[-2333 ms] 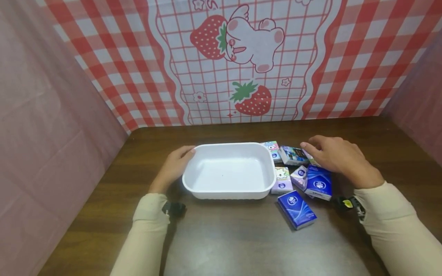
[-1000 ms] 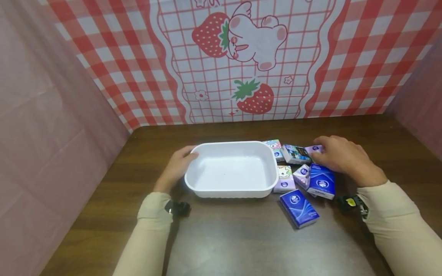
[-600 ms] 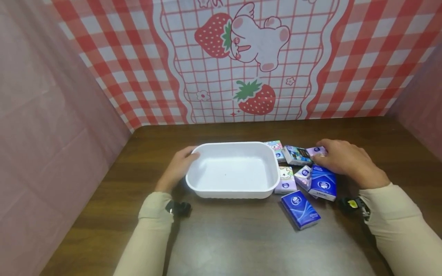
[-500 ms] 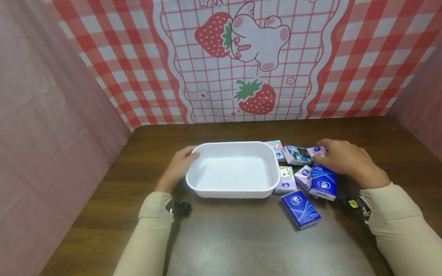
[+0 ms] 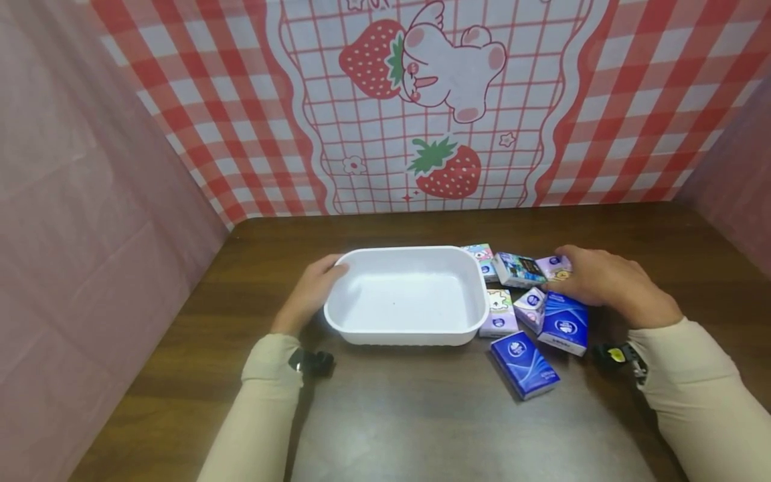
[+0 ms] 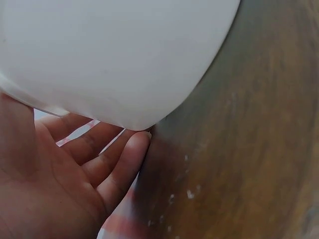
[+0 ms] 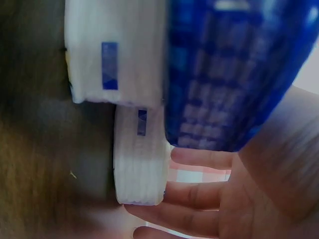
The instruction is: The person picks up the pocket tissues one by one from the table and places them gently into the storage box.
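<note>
A white plastic basin stands mid-table, nothing inside it. My left hand holds its left end, thumb over the rim and fingers against the outer wall, as the left wrist view also shows. At the right of the basin my right hand holds a purple tissue pack by its edges, thumb on the near side and fingers at the far side. A blue tissue pack leans just under this hand. In the right wrist view the blue pack hides the thumb.
More tissue packs lie beside the basin: a dark patterned one, a pastel one, a lilac one, a tilted lilac one and a flat blue one. A checked cloth hangs behind the brown table.
My right hand came down onto the purple pack, and its thumb slid to the near edge, baring more of the print. The leaning blue pack shifted slightly. My left hand stayed on the basin.
</note>
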The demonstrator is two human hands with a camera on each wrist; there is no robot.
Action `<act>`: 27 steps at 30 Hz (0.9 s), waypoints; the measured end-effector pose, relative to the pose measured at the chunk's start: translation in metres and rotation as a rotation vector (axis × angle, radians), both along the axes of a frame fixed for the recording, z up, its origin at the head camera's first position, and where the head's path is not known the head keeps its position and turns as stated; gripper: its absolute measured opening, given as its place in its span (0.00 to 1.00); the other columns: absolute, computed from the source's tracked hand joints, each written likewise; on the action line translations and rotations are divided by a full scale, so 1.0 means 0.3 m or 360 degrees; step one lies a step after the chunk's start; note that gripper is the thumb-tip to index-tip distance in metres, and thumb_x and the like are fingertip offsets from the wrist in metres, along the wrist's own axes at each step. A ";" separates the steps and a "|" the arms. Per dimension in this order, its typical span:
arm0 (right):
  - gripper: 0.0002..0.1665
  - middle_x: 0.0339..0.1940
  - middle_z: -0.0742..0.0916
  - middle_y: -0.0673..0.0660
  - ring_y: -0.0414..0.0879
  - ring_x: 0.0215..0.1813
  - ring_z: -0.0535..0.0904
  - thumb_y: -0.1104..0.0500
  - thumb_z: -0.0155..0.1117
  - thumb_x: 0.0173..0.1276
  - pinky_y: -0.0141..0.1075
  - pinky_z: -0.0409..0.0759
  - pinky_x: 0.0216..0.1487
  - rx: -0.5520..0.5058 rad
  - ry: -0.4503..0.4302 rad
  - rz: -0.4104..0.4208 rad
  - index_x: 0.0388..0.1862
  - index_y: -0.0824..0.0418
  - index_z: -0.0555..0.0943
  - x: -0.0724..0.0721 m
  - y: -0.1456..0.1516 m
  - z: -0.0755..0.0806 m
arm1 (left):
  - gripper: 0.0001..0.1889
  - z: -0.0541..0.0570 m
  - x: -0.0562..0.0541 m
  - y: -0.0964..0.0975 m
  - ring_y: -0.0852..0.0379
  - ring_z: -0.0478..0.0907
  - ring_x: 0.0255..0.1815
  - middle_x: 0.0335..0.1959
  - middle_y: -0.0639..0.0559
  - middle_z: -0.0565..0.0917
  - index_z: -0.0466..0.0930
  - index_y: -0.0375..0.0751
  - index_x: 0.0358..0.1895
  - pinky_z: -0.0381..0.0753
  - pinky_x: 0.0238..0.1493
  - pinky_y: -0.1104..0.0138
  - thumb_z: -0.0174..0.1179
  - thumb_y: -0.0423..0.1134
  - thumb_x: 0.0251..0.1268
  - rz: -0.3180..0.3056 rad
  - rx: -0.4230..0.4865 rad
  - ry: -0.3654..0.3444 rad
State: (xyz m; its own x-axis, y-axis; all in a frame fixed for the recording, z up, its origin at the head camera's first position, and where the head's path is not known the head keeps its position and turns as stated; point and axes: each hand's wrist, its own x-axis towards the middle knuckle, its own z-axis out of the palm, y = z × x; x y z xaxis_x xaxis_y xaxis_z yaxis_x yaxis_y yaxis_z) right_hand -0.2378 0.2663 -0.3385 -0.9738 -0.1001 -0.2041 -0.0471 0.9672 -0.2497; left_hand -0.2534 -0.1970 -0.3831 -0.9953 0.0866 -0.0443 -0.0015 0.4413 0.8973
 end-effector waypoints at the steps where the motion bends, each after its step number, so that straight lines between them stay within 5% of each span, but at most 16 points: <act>1: 0.57 0.60 0.74 0.79 0.78 0.57 0.71 0.30 0.67 0.58 0.75 0.68 0.50 0.0002 0.0001 -0.0003 0.73 0.66 0.62 0.000 -0.001 -0.001 | 0.22 0.000 0.000 0.000 0.48 0.82 0.50 0.55 0.46 0.82 0.75 0.45 0.66 0.84 0.47 0.58 0.51 0.50 0.77 0.0000 0.0000 0.0001; 27: 0.55 0.60 0.74 0.79 0.79 0.59 0.69 0.32 0.67 0.60 0.75 0.68 0.49 -0.0007 0.0018 0.0010 0.72 0.67 0.62 -0.008 -0.003 -0.009 | 0.21 -0.006 0.000 0.005 0.47 0.81 0.49 0.56 0.43 0.82 0.76 0.42 0.66 0.84 0.47 0.57 0.50 0.48 0.78 0.0009 0.0025 0.0051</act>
